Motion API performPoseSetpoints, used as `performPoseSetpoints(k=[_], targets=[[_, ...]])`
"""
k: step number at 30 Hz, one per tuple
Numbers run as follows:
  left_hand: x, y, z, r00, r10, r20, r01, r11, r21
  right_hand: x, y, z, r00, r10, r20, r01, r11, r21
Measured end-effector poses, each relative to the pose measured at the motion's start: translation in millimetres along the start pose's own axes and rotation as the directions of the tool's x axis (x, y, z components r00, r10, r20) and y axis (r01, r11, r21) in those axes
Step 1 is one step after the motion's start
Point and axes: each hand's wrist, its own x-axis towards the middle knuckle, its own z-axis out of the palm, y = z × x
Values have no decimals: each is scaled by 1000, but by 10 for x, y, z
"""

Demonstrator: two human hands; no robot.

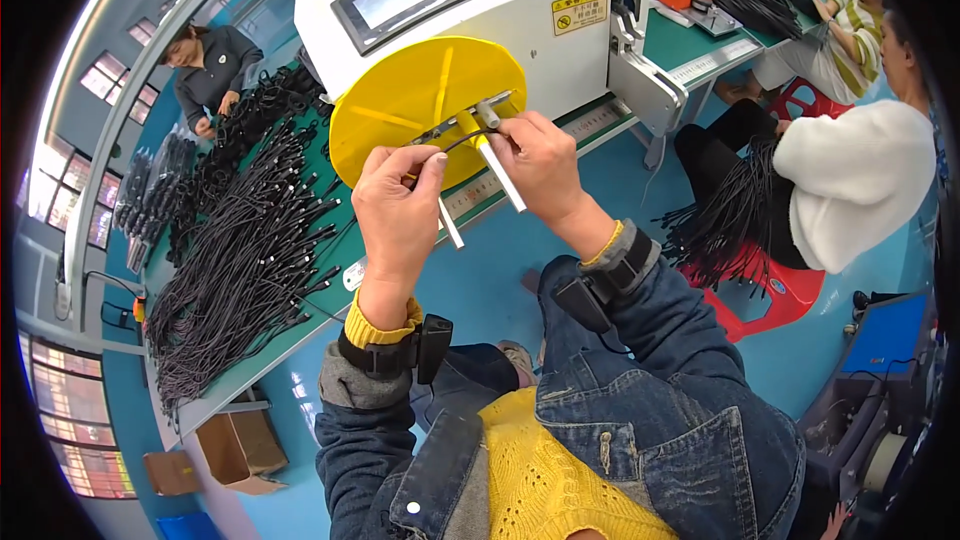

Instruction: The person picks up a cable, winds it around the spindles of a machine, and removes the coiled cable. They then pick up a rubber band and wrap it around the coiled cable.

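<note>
A white winding machine (545,30) stands on the bench in front of me, with a round yellow disc (385,90) on its near face. Two pale metal rods (503,175) stick out of the disc toward me. My left hand (392,205) is closed in a pinch at the disc's lower edge, on a black cable (460,141). The cable runs across the rods to my right hand (540,162), whose fingers are closed on it beside the longer rod. Parts of the cable are hidden behind my fingers.
Bundles of black cables (240,270) cover the green bench at left, where another person (212,65) works. A metal bracket (645,80) juts from the machine's right side. At right, a person in white (850,180) sits on a red stool (765,295). A cardboard box (240,445) lies below.
</note>
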Motion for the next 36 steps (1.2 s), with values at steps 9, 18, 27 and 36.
performPoseSetpoints(k=[9,18,27,36], targets=[[-45,-176,-39,999,-25,-23,23,998,-66,-131,42,0,997,77,-5,-77,996,46],[-207,-259,-109,983,-178,44,178,867,-465,-1134,311,-890,862,362,355,-349,932,-102],[-399,-413,-119,991,-134,-6,121,915,-385,-1730,-14,-1264,602,588,541,-588,784,-198],[-471,-289,-190,995,85,-57,-93,983,-156,-1647,-38,-1181,504,628,593,-626,739,-250]])
